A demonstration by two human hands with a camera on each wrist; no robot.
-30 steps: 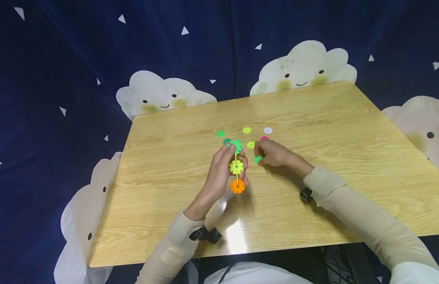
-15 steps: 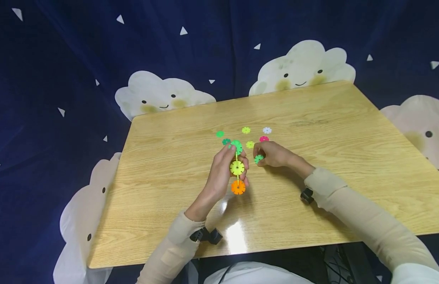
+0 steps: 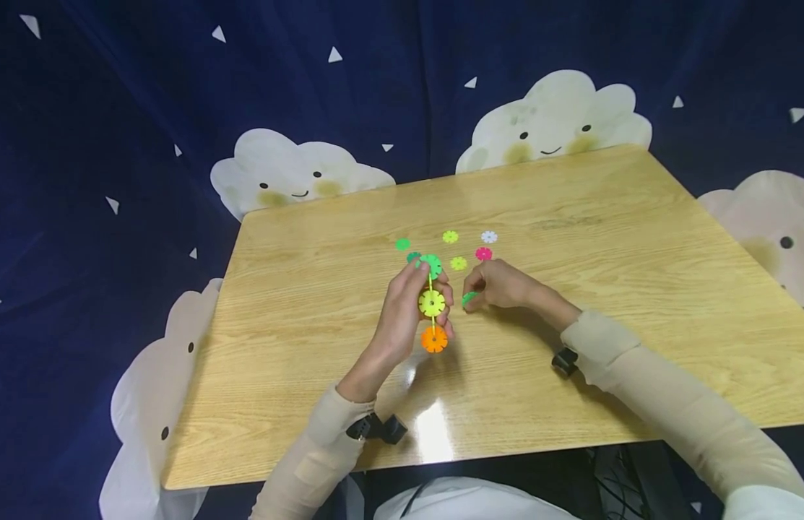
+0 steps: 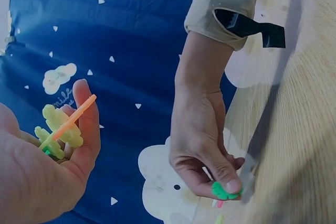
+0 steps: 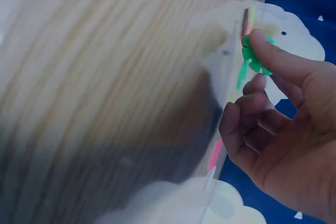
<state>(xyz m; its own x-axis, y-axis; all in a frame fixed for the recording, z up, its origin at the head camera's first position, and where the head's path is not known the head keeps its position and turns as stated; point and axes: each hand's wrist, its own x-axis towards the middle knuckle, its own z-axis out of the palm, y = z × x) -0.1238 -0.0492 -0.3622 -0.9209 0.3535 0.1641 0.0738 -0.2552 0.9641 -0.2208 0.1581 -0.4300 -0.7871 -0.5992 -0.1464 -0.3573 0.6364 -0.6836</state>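
- A dark blue curtain [image 3: 278, 79] is patterned with white triangles and smiling clouds, and is hung behind the tabletop and at its sides.
- The wood-grain tabletop [image 3: 297, 303] is lit by a bright reflection near its front edge.
- The forearms are covered by beige sleeves [image 3: 668, 393], and a black wrist camera [image 3: 378, 429] is worn at each cuff.
- The left hand [image 3: 398, 314] is kept palm up, its fingers curled around a chain, with the thumb pressed on the green end.
- The right hand [image 3: 500, 283] is placed just beside it; a green notched disc [image 3: 469, 298] is pinched between thumb and fingers, apart from the chain.
- The chain of notched discs [image 3: 432, 303] is made up of green, yellow and orange pieces slotted together, the orange one pointed toward the person.
- Beyond the hands, loose notched discs are spread on the tabletop: light green [image 3: 403, 244], dark green [image 3: 412, 256], partly hidden, two yellow [image 3: 458, 263], pink [image 3: 483, 253] and white [image 3: 489, 237].
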